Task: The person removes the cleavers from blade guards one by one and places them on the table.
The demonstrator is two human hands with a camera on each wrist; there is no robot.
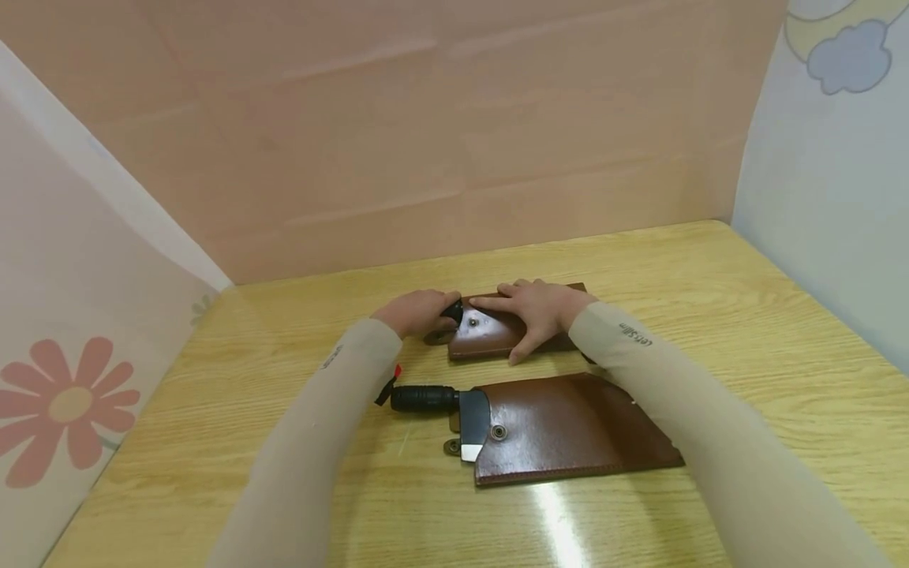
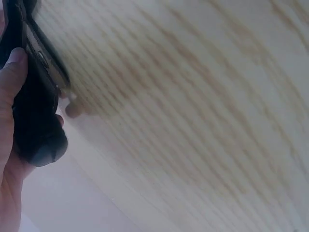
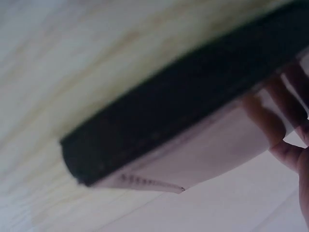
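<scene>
At the far middle of the wooden table (image 1: pixel 717 284) lies a brown leather sheath (image 1: pixel 486 335). My right hand (image 1: pixel 536 312) presses flat on it, fingers straight and thumb at its near edge. My left hand (image 1: pixel 415 312) grips the black knife handle (image 1: pixel 451 312) sticking out of that sheath's left end. The left wrist view shows the black handle (image 2: pixel 36 116) in my left hand (image 2: pixel 8 92). In the right wrist view, the dark sheath edge (image 3: pixel 183 106) shows blurred, with fingers (image 3: pixel 285 133) of my right hand beside it.
Nearer to me lies a second, larger brown sheath (image 1: pixel 575 430) holding a cleaver, whose black handle (image 1: pixel 424 398) with a red and black cord (image 1: pixel 389 385) points left. A pink back wall (image 1: pixel 454 134) and side panels close in the table.
</scene>
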